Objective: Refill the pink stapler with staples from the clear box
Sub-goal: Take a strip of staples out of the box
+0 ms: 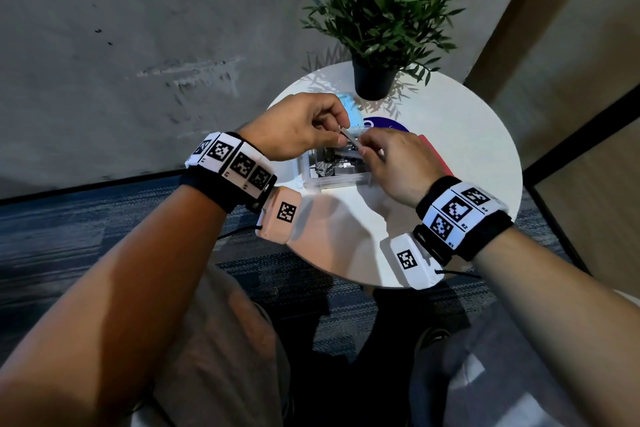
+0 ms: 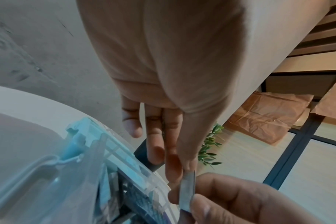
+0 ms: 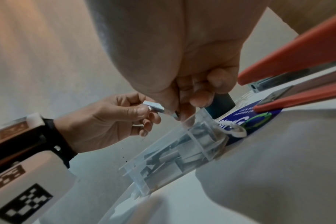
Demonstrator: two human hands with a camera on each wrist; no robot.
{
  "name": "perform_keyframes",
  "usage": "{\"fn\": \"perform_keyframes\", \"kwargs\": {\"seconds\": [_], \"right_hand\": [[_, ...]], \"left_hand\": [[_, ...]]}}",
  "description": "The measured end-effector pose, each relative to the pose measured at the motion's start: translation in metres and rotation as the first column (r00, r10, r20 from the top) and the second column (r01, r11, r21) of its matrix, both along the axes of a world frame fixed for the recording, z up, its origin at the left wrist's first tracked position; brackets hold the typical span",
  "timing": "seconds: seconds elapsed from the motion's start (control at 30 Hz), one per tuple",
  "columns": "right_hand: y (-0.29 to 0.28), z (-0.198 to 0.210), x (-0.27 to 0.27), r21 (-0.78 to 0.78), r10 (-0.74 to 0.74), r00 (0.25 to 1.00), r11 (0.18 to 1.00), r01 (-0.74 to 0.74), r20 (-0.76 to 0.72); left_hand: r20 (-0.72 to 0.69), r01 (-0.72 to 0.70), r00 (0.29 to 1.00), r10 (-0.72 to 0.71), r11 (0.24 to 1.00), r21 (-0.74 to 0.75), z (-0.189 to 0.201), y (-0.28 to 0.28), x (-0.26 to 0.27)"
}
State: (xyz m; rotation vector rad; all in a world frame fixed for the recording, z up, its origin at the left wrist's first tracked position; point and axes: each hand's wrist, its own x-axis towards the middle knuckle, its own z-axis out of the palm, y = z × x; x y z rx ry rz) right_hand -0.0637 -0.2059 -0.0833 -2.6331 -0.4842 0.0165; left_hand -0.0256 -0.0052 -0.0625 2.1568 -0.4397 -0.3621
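Observation:
Above the clear box [image 1: 330, 172] both hands pinch one silver staple strip [image 1: 350, 139] between them. My left hand [image 1: 337, 130] holds its left end between thumb and fingertips, and my right hand [image 1: 363, 146] grips the right end. The box [image 3: 182, 151] is open, with several more strips inside. In the right wrist view the strip [image 3: 153, 106] spans from the left hand [image 3: 142, 109] to the right hand's fingertips. The pink stapler [image 3: 297, 57] lies hinged open to the right, its metal channel showing. In the head view only a sliver of the stapler [image 1: 436, 156] shows behind my right hand.
Everything sits on a small round white table [image 1: 467, 149]. At its far edge stands a potted plant [image 1: 375, 80]. The box's light blue lid [image 1: 349, 107] lies behind the box, next to a round purple sticker [image 1: 388, 123]. Carpet and my legs are below the near edge.

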Motion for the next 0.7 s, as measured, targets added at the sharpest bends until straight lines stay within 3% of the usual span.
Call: {"fn": "perform_keyframes", "kwargs": {"seconds": [0.13, 0.5, 0.7], "right_hand": [[0.0006, 0.0020, -0.0012, 0.000, -0.005, 1.000, 1.000, 0.005, -0.023], [0.0000, 0.0022, -0.0013, 0.036, -0.013, 0.999, 0.999, 0.015, -0.038], [-0.0009, 0.0013, 0.0001, 0.058, -0.007, 0.999, 0.998, 0.010, -0.037]], "left_hand": [[0.041, -0.024, 0.999, 0.022, 0.999, 0.026, 0.0005, 0.0006, 0.0005], [-0.044, -0.087, 0.996, 0.080, 0.976, -0.198, -0.0009, 0.0017, 0.0016], [-0.061, -0.156, 0.987, 0.147, 0.967, -0.202, 0.0005, 0.0078, 0.0049]]}}
